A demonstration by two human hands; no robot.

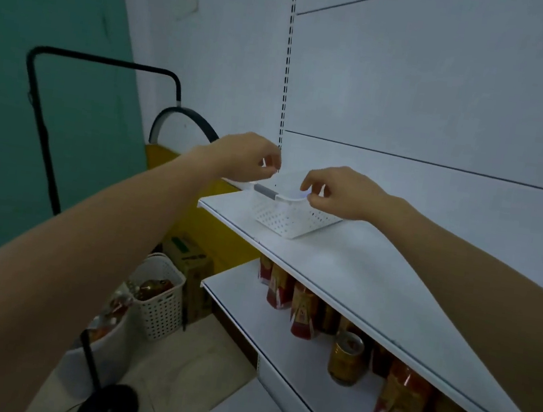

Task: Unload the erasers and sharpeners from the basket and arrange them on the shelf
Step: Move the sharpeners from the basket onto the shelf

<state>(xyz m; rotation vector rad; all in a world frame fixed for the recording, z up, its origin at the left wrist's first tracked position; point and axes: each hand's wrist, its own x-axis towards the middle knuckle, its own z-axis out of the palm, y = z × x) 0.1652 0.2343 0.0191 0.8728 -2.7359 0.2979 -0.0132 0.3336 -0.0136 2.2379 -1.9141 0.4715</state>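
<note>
A small white perforated basket (290, 220) with a grey handle (265, 191) stands on the white shelf (358, 272), close to its left end. Its contents are hidden from this angle. My left hand (245, 157) hovers above the basket's left rim, fingers curled and pinched together; I cannot tell whether anything small is between them. My right hand (337, 192) is at the basket's right rim, thumb and fingers pinching the edge.
Below, a lower shelf (249, 310) carries red packets (302, 313) and gold cans (346, 361). On the floor at left stand a white laundry-style basket (161, 298), a cardboard box (190, 257) and a black stand (105, 405). A teal door (34, 105) is at far left.
</note>
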